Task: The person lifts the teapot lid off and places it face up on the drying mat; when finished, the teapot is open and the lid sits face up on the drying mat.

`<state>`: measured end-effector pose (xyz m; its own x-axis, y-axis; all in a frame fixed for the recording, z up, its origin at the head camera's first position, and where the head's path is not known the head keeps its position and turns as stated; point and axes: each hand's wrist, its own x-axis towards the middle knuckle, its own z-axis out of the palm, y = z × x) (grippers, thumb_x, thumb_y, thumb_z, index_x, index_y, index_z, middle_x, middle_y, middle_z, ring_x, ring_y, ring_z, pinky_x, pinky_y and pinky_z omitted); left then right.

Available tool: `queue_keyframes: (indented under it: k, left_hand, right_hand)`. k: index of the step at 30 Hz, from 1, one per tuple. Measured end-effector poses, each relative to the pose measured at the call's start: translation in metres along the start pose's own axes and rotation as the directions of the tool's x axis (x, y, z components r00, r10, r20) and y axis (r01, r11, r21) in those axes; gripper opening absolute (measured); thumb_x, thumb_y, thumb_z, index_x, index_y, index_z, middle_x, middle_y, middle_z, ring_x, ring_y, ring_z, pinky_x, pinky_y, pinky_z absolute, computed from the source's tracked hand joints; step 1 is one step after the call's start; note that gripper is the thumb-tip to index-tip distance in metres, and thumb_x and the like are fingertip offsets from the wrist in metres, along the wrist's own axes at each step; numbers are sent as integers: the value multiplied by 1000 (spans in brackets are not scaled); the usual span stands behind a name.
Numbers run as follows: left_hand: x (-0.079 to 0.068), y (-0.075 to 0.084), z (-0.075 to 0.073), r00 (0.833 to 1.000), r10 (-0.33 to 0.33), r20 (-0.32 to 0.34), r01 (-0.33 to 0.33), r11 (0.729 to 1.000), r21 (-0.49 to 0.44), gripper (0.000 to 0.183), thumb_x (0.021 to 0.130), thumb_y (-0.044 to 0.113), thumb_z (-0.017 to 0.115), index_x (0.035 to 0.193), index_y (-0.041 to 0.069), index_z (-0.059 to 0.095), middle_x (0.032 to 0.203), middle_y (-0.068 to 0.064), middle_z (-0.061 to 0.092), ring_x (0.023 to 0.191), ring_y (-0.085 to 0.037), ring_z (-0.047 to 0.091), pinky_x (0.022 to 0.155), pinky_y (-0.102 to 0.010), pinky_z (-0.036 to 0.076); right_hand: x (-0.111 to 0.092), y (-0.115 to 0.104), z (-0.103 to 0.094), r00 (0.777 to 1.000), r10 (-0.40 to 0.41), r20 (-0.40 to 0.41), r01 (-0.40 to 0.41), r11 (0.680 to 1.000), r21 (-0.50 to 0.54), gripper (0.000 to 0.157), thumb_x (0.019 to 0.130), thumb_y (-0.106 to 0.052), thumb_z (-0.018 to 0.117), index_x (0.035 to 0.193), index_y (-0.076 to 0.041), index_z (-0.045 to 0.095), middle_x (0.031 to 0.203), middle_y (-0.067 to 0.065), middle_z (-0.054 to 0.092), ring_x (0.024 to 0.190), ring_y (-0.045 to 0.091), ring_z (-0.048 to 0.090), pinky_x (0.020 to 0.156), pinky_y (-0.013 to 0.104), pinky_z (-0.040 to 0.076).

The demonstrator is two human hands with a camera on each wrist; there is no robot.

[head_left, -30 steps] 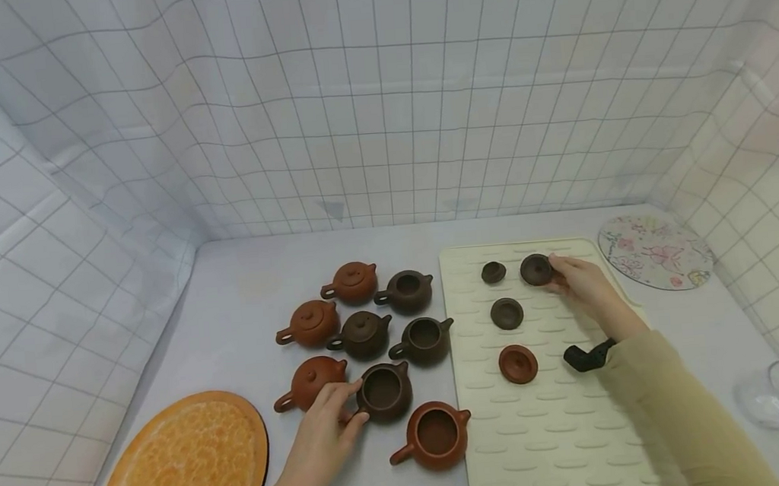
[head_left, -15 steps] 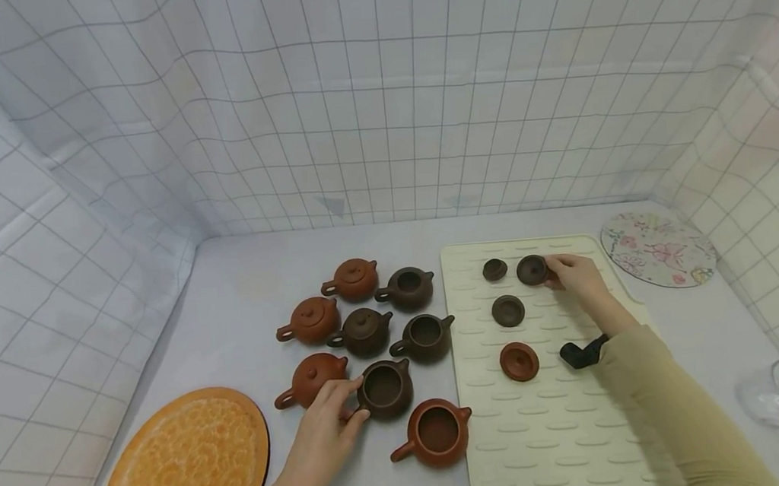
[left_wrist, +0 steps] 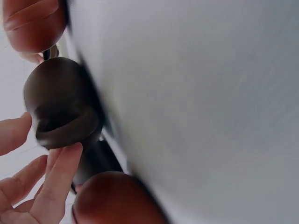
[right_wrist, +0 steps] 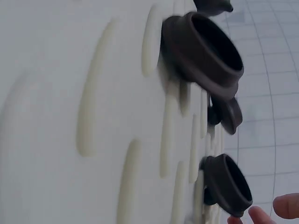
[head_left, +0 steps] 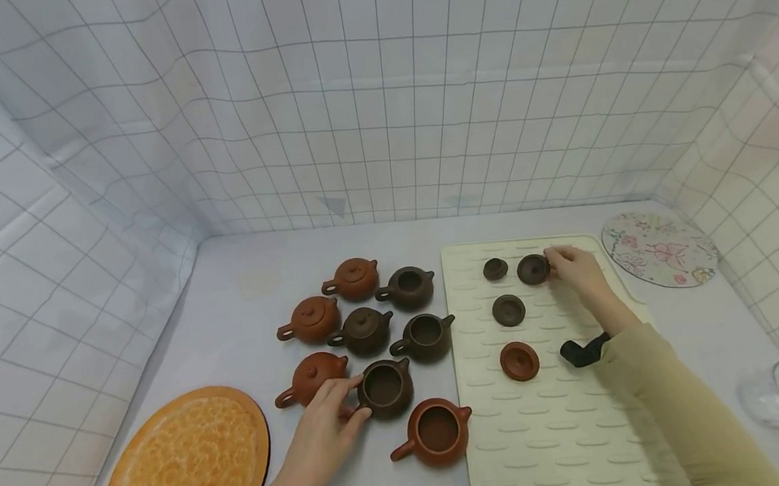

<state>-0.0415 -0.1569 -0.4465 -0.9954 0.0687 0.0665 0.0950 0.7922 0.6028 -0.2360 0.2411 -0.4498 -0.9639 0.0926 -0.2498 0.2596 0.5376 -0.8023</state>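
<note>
Orange placemat (head_left: pixel 194 464), floral mat (head_left: pixel 661 248), clear vessel (head_left: pixel 766 404)

At the fingertips (head_left: pixel 358 383) of your left hand (head_left: pixel 324 423) sits a lidless teapot (head_left: pixel 383 390); a lidded teapot (head_left: pixel 312 379) stands just behind them, another lidless pot (head_left: pixel 437 431) nearer you to their right, five more pots (head_left: pixel 362 332) farther back, a board (head_left: pixel 193 457) to their left. Left of your right hand's (head_left: pixel 575 270) fingers, on a mat (head_left: pixel 557 451), lies a lid (head_left: pixel 534 270), another lid (head_left: pixel 495 269) farther left, two more lids (head_left: pixel 508 311) nearer you.
</note>
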Motion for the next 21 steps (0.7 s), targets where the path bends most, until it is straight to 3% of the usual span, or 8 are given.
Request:
queue_keyframes:
  k: [6,12,17,21]
  left_hand:
    - [6,4,-15,999,-8,-34,6,999,-36,41,83,7,78,122,8,66,115,-3,63,87,-11,67,73,-21,56]
    - [24,8,-38,996,39,-78,-41,999,-19,37,86,5,75,122,6,66,112,-8,64,88,-16,67,73,-27,58]
    - [49,12,-56,993,99,-69,-99,995,-2,37,89,8,73,124,3,65,117,-13,65,92,-24,69,76,-37,59]
    - [73,11,-69,994,105,-10,-105,994,12,37,92,12,69,127,0,63,122,-19,64,102,-31,68,86,-44,57]
  right_hand:
    - [-19,-24,6,997,-65,-33,66,997,25,51,106,-36,37,145,-4,46,149,23,43,139,41,38,112,54,35]
    - [-40,-58,30,982,-180,63,176,982,65,44,105,-33,47,139,-7,54,145,20,50,137,38,43,113,53,35]
    - [-52,-81,60,951,-264,162,252,964,88,36,103,-30,52,132,-11,61,140,14,57,133,34,49,110,52,39]
    - [-56,-96,85,914,-330,235,312,943,113,32,102,-30,55,127,-13,66,135,10,61,129,30,53,108,50,42]
